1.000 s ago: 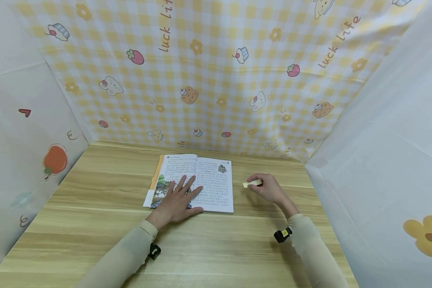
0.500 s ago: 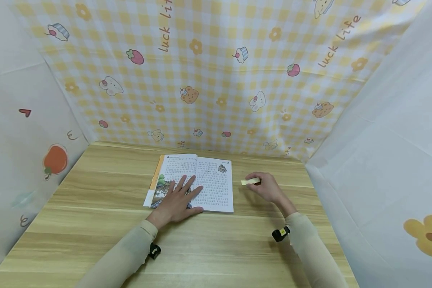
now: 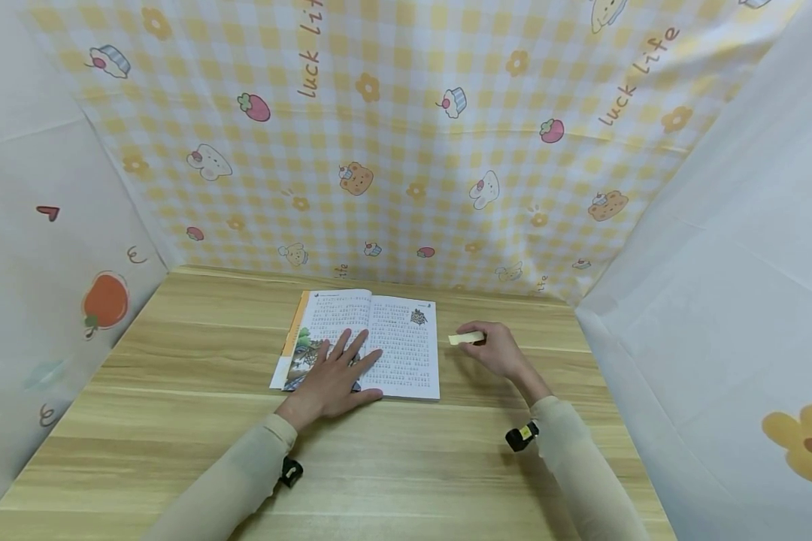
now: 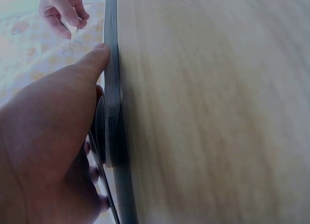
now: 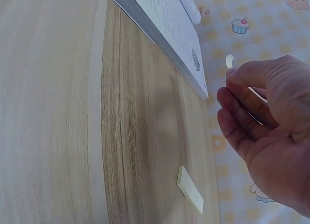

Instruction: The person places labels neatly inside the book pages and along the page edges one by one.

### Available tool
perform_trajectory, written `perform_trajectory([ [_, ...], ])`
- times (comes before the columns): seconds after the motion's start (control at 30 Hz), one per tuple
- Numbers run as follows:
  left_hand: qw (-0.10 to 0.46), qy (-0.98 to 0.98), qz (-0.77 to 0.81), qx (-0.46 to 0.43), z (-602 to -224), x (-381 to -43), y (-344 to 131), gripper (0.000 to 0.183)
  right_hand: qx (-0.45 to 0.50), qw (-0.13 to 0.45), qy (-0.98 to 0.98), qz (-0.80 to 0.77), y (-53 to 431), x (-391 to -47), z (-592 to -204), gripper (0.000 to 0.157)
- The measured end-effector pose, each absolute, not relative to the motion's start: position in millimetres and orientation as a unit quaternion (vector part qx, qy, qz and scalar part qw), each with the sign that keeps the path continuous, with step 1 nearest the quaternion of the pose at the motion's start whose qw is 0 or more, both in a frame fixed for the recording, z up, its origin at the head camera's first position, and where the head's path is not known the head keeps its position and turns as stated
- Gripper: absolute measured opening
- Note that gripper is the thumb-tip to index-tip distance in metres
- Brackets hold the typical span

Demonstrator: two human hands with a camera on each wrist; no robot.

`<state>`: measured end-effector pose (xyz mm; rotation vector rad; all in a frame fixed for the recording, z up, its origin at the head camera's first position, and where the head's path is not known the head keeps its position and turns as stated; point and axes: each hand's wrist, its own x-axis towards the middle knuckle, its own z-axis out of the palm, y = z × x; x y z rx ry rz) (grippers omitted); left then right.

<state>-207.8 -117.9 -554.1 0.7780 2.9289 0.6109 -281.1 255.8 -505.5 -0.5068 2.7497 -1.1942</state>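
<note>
While the left hand [image 3: 328, 383] lay fingers-apart on the open book [image 3: 403, 353] — kinda just below mid-frame — the right hand [image 3: 503, 352] had a pale yellow slip [image 3: 464, 339] pinched right of centre, near the pages.

Head view downward; wrist views close; book [image 3: 404, 352] shared.

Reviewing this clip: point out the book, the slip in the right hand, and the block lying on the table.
Book [image 3: 402, 349]: head view, on the printed right-hand page.
Slip [image 3: 462, 339]: head view, on its exposed face.
Block [image 5: 192, 189]: right wrist view, middle of its upper face.
</note>
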Motion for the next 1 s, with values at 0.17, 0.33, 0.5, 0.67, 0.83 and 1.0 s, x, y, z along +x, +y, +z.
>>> perform_trajectory([
  [0.17,0.029,0.950,0.184,0.250,-546,-205,-116,0.082,-0.170,0.045,0.904,-0.389,251,-282,-506,0.029],
  [0.33,0.035,0.953,0.171,0.246,-543,-204,-115,0.081,-0.178,0.042,0.904,-0.386,246,-283,-505,0.026],
  [0.5,0.033,0.952,0.175,0.248,-546,-206,-116,0.081,-0.182,0.039,0.908,-0.376,242,-286,-509,0.026],
  [0.67,0.021,0.946,0.205,0.251,-561,-211,-119,0.085,-0.194,0.032,0.907,-0.372,237,-290,-513,0.026],
  [0.83,0.003,0.945,0.208,0.252,-572,-215,-121,0.086,-0.198,0.033,0.902,-0.382,233,-292,-517,0.026],
  [1.0,0.006,0.946,0.206,0.249,-572,-215,-122,0.086,-0.187,0.039,0.904,-0.381,229,-294,-521,0.024],
])
